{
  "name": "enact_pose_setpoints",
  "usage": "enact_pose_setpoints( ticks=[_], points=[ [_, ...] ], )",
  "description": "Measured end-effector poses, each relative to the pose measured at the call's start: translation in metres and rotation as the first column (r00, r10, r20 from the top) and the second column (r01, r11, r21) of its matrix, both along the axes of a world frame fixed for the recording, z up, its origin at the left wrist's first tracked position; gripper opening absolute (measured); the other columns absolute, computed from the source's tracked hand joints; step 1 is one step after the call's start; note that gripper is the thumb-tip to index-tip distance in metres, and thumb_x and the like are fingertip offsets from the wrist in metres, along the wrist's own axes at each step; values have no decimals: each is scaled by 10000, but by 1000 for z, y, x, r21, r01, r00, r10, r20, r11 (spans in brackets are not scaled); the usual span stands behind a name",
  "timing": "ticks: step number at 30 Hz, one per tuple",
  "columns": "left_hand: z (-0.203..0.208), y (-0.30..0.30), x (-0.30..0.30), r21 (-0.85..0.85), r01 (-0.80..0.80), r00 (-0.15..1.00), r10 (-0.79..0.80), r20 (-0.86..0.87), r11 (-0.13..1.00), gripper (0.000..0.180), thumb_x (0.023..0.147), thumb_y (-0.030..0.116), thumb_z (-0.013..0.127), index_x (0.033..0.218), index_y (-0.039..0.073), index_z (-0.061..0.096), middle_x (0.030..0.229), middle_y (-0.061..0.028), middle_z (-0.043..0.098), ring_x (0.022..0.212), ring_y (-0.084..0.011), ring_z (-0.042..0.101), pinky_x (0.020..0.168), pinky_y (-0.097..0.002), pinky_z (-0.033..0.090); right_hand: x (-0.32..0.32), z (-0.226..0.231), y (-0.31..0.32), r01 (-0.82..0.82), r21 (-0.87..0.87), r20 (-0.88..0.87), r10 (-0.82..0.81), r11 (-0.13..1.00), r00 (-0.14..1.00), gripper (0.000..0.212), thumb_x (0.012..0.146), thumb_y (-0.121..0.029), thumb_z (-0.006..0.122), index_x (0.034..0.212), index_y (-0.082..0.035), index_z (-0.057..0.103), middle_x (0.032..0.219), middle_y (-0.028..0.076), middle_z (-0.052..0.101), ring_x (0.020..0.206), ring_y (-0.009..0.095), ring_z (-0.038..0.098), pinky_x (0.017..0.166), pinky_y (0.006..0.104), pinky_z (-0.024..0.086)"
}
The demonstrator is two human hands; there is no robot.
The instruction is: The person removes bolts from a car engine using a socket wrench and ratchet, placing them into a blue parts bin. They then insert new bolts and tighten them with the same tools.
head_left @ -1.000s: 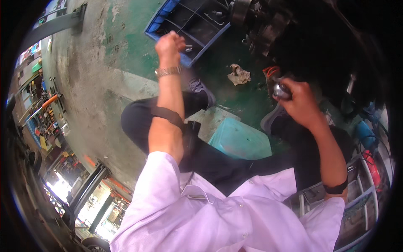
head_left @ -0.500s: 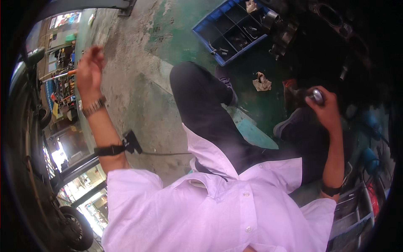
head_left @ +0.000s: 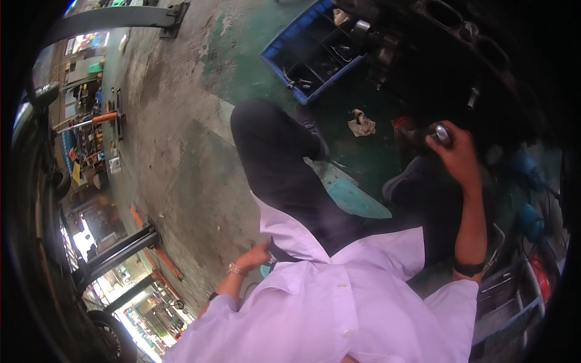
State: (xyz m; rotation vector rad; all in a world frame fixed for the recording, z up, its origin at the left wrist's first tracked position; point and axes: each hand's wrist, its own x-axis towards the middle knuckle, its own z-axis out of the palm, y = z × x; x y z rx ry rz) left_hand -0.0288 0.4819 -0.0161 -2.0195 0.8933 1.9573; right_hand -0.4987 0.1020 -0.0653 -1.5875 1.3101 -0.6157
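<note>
The right hand (head_left: pixel 455 152) at three o'clock clasps a shiny, rounded silver metal object (head_left: pixel 443 135), seemingly for security, while the left hand (head_left: pixel 255 257) at seven o'clock is unclear, and a blue, divided plastic tray (head_left: pixel 302 96) at twelve likely keeps parts sorted.

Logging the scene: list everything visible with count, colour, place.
crate: 1, blue, top centre
crumpled scrap: 1, beige, near crate
metal parts: several, dark, upper right
block: 1, teal, between legs
bar: 1, orange and silver, left
clutter: many, mixed, left edge
beams: several, grey, left side
wheel: 1, dark, lower left
rounded item: 1, red, lower right
tool: 1, silver end, right side
shirt: 1, lilac, lower centre
left hand: 1, bare, by shirt hem
right hand: 1, bare, around tool
</note>
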Motion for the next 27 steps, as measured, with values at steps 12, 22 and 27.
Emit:
enact_pose_setpoints(
  ticks=[12,22,27],
  points=[
    [-45,68,45,-269,292,954,-301,6,918,217,810,156,655,916,-19,727,958,-168,720,887,-346,659,826,-405,524,18,-10,-15,-75,120,46,70,990,996,227,803,-95,777,990,-25,670,780,75,681,725,129,647,656,288,502],
    [-17,-6,-10,235,68,993,-88,75,970,286,830,236,664,986,3,720,1010,-140,719,935,-294,653,852,-394,516,20,-31,-34,-57,206,-15,62,977,998,297,777,-86,785,1039,-19,663,834,110,681,754,194,664,683,323,513],
    [16,-32,-10,388,32,994,-71,86,921,322,840,276,668,1021,14,716,1036,-126,718,959,-269,649,864,-389,512,20,-45,-42,-86,213,-23,94,973,995,277,761,-113,785,994,-25,663,848,162,684,766,290,684,689,352,515]
  ],
)
